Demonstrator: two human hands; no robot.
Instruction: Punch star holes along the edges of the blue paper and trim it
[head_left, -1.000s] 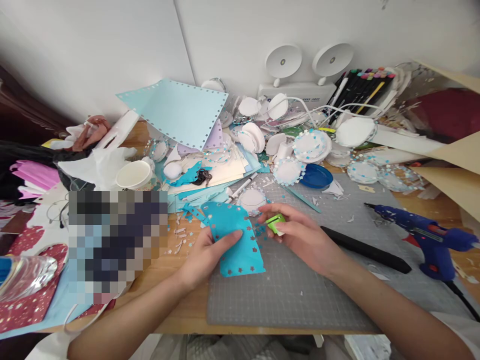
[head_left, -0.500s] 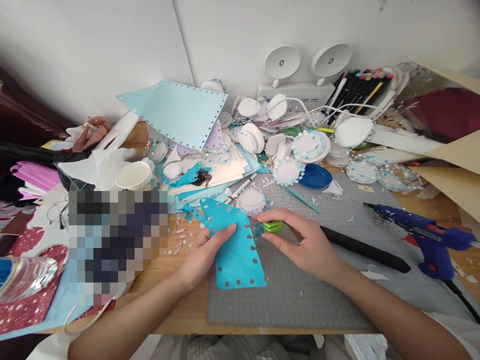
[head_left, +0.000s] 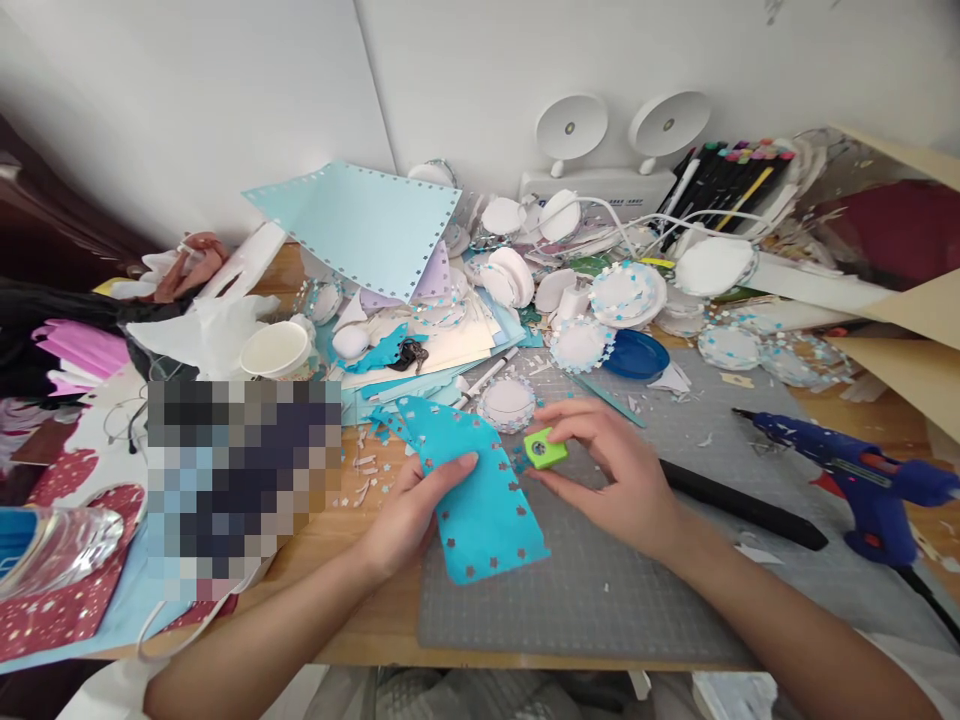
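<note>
My left hand [head_left: 416,505] pinches a sheet of bright blue paper [head_left: 487,510] with the thumb on top; flower-shaped holes run along its edges. To the right, my right hand [head_left: 600,470] grips a small lime-green craft punch [head_left: 544,449] between thumb and fingers, its round cut-out face toward me. A small gap separates the punch from the paper's right edge. Tiny blue cut-outs lie near the punch. Just beyond, a white disc [head_left: 508,402] ringed with small shapes rests on the grey cutting mat [head_left: 525,620].
At the right lie a blue glue gun [head_left: 862,465] and a black bar [head_left: 750,505]. Behind are a blue lid [head_left: 636,354], several decorated white discs [head_left: 581,342] and a pale blue punched sheet [head_left: 360,230]. A paper cup [head_left: 276,350] stands left, near a clear bottle [head_left: 60,545].
The green punch has turned in my right hand, so its round cut-out face now shows. The blue paper has tilted slightly, its lower edge shifting right. The whole view has shifted a little.
</note>
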